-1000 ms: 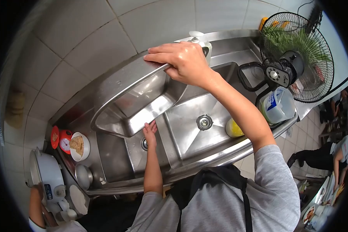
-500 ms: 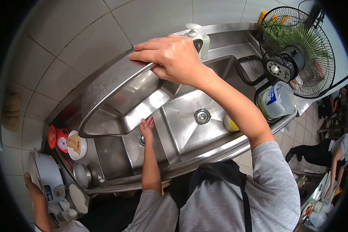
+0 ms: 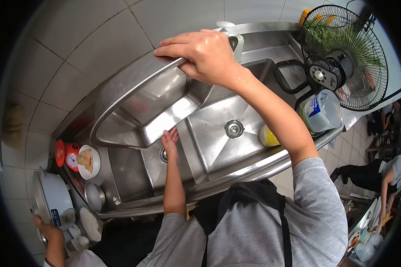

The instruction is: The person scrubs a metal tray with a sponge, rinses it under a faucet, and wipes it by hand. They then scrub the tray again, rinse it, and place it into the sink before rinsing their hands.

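Observation:
A deep rectangular stainless steel pan [image 3: 158, 95] is tilted on its side above the double sink [image 3: 218, 155], its hollow facing my body and water drops on its outside. My right hand [image 3: 205, 55], wet, is closed over the pan's upper rim near the corner, fingers on the outer side. Below, my left hand [image 3: 169, 142] is palm up over the left basin, its fingers stretched out at the pan's lower edge. Behind my right hand stand pump bottles [image 3: 237, 44], partly hidden.
A fan [image 3: 343, 58] and a clear plastic tub [image 3: 323, 111] stand at the right. A yellow container [image 3: 268, 136] sits by the sink's front. To the left are a red scale [image 3: 71, 156], a white bowl of food [image 3: 89, 162] and a person's hand [image 3: 47, 229] by a cooker [image 3: 55, 200].
My right hand and the pan have shifted slightly up in view; my left hand stays at the lower edge. The other person's hand at the left has moved lower beside the cooker.

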`<control>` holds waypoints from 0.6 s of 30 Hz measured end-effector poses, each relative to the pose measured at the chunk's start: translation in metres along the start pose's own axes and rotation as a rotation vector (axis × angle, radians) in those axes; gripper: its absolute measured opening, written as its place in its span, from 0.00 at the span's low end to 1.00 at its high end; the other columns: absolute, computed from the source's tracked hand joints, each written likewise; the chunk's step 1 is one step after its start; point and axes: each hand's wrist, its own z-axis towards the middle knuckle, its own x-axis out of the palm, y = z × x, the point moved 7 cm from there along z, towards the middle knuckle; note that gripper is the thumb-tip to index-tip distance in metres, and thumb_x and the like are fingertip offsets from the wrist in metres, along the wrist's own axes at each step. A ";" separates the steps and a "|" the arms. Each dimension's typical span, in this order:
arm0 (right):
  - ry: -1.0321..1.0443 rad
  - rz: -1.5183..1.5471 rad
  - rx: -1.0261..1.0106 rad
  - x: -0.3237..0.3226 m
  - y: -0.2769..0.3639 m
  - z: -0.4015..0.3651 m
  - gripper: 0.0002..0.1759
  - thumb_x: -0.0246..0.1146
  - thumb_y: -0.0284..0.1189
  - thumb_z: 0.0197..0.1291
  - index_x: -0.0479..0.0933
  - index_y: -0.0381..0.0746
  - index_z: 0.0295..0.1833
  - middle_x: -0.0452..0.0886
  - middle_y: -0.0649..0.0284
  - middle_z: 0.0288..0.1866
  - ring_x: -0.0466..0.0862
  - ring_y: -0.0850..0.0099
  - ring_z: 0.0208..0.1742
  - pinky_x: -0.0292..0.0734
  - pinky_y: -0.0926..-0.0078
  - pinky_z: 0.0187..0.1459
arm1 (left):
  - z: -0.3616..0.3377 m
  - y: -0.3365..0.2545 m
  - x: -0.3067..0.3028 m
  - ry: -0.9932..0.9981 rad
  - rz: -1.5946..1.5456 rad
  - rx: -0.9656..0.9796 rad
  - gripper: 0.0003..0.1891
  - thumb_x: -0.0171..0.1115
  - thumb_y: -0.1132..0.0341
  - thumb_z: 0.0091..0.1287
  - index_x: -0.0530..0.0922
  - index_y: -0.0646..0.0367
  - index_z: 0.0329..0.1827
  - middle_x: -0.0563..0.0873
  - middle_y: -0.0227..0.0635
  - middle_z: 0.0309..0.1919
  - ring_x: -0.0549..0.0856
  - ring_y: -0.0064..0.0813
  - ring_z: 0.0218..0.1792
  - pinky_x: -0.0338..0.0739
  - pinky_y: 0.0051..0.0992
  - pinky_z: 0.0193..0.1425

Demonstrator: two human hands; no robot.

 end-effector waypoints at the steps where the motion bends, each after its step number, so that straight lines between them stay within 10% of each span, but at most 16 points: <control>1: 0.004 -0.007 -0.003 0.000 -0.001 0.000 0.16 0.59 0.25 0.37 0.81 0.52 0.35 0.81 0.78 0.33 0.81 0.76 0.32 0.75 0.78 0.30 | 0.000 -0.001 0.000 0.001 0.002 0.000 0.28 0.36 0.46 0.68 0.55 0.66 0.53 0.72 0.54 0.54 0.74 0.46 0.54 0.68 0.37 0.57; 18: 0.031 0.029 0.015 0.003 0.003 0.000 0.20 0.60 0.23 0.35 0.81 0.52 0.38 0.82 0.73 0.38 0.81 0.74 0.37 0.73 0.78 0.32 | 0.004 0.004 -0.003 -0.001 0.012 0.005 0.28 0.36 0.46 0.68 0.54 0.66 0.54 0.74 0.53 0.53 0.75 0.46 0.53 0.69 0.37 0.56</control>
